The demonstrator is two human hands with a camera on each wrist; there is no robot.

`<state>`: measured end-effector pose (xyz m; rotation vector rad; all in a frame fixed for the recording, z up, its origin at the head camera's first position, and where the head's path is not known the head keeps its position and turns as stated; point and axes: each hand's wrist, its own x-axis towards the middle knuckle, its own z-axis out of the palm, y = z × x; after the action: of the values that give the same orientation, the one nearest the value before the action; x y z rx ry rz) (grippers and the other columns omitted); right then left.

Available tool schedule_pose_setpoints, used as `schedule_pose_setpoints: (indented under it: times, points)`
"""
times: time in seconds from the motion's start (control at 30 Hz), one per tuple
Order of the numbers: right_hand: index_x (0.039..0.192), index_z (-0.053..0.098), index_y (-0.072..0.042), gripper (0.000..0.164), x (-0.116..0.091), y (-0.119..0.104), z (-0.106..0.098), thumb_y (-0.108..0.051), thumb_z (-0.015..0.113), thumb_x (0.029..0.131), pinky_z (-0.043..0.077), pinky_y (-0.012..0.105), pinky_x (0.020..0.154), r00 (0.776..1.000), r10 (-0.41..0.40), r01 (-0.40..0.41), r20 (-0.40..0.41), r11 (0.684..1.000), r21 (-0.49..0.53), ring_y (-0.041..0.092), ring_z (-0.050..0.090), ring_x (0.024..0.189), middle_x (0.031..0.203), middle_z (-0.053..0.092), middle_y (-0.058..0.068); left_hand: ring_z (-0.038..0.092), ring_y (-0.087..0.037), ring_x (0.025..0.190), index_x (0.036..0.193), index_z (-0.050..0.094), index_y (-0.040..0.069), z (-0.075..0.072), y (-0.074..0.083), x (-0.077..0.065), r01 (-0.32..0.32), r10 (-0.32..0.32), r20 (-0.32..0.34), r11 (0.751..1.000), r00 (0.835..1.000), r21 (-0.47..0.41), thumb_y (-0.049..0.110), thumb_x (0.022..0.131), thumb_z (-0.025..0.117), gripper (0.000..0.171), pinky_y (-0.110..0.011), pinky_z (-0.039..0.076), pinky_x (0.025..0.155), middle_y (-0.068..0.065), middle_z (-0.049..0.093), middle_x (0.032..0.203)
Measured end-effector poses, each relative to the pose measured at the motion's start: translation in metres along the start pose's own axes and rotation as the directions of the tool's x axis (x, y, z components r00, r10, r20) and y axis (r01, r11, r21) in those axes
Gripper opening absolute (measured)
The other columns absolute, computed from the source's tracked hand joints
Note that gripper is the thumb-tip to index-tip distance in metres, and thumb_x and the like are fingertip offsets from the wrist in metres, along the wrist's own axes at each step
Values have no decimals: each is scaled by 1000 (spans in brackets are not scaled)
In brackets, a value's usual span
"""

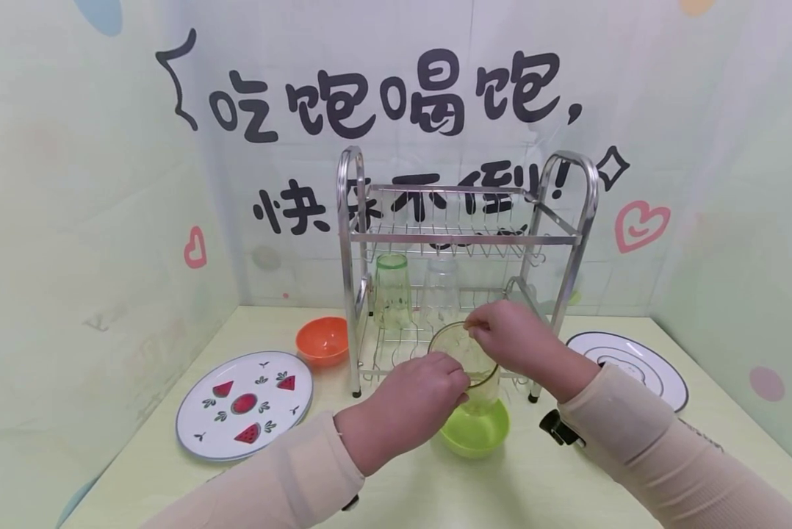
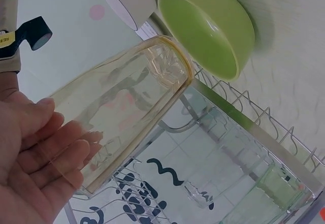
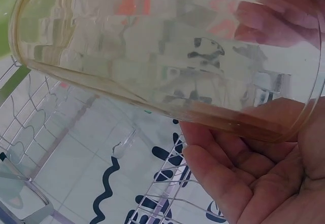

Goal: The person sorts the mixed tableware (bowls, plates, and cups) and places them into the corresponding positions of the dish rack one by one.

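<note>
A tall amber-tinted glass (image 1: 485, 389) is held up by both hands in front of the dish rack. My left hand (image 1: 409, 397) pinches its rim on the near left side. Opposite, at the far right of the rim, my right hand (image 1: 515, 338) grips it with thumb and fingers. In the left wrist view, the left fingers (image 2: 48, 158) show at the glass's open end, partly through its wall. From the right wrist, the glass (image 3: 142, 56) fills the upper view, with curled fingers (image 3: 223, 158) against its edge. Below it sits a lime green bowl (image 1: 475, 433).
Behind stands a two-tier metal dish rack (image 1: 465, 239). A green glass (image 1: 392, 294) and a clear glass (image 1: 441, 294) are on its lower tier. To the left are an orange bowl (image 1: 323, 342) and a watermelon-patterned plate (image 1: 273, 400); right, a white plate (image 1: 663, 367). A white vessel (image 2: 132, 3) appears beside the green bowl.
</note>
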<state>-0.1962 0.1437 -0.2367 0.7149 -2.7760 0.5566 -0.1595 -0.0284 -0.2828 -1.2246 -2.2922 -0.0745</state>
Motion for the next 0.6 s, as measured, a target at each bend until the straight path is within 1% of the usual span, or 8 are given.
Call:
schedule_pose_setpoints:
  times: [0.1, 0.17, 0.2, 0.27, 0.37, 0.43, 0.53, 0.6]
  points:
    - [100, 72, 3, 17, 0, -2, -1, 0, 58, 90, 55, 41, 81, 1000, 15, -15, 14, 1000, 2, 23, 67, 87, 100, 72, 16, 63, -11, 81, 87, 71, 12, 1, 0, -1, 2, -2, 14, 1000, 1000, -3, 17, 84, 74, 6, -19, 52, 69, 4, 67, 83]
    - [101, 72, 3, 18, 1, -4, -2, -1, 59, 90, 55, 41, 82, 1000, 19, -19, 17, 1000, 3, 23, 67, 88, 101, 71, 15, 62, -11, 79, 87, 71, 11, 2, 0, -2, 1, -1, 4, 1000, 1000, -14, 15, 83, 75, 6, -18, 51, 67, 4, 67, 82]
    - [101, 72, 2, 17, 1, -5, -2, -1, 59, 90, 55, 41, 82, 1000, 19, -19, 16, 1000, 0, 23, 67, 89, 101, 71, 15, 62, -11, 78, 86, 71, 11, 3, -1, -2, -1, 1, -9, 1000, 1000, -16, 14, 83, 75, 6, -18, 51, 66, 4, 67, 82]
    - [101, 72, 1, 18, 2, -5, -2, -3, 59, 91, 55, 41, 82, 1000, 27, -27, 17, 1000, 1, 20, 65, 84, 99, 72, 13, 62, -11, 75, 85, 70, 11, 4, -1, -4, -9, 8, -52, 1000, 999, -27, 12, 82, 75, 6, -18, 50, 64, 4, 67, 80]
    - [101, 73, 0, 18, 4, -6, -1, -6, 58, 91, 54, 39, 79, 999, 42, -42, 19, 999, 10, 16, 60, 76, 94, 71, 10, 61, -11, 72, 82, 69, 12, 8, -4, -7, -24, 20, -126, 999, 992, -26, 9, 80, 75, 7, -17, 49, 61, 4, 66, 77]
    - [101, 73, -1, 19, 5, -5, 0, -7, 58, 92, 54, 37, 77, 999, 49, -50, 22, 998, 28, 15, 56, 72, 90, 71, 8, 60, -10, 71, 81, 69, 12, 11, -5, -9, -29, 25, -164, 999, 986, -24, 8, 79, 76, 8, -17, 49, 61, 5, 64, 75]
    - [99, 73, -1, 19, 6, -5, 2, -9, 57, 92, 52, 35, 73, 999, 44, -46, 25, 998, 50, 14, 55, 71, 87, 70, 6, 59, -10, 70, 81, 69, 13, 13, -6, -11, -33, 28, -197, 999, 980, -22, 7, 78, 76, 10, -18, 48, 60, 6, 64, 73]
    - [99, 72, -1, 19, 6, -3, 3, -10, 57, 93, 52, 35, 73, 999, 41, -43, 25, 997, 64, 14, 55, 71, 87, 70, 6, 59, -10, 69, 80, 69, 13, 14, -7, -12, -32, 26, -211, 999, 977, -26, 6, 77, 76, 11, -18, 48, 60, 6, 64, 73]
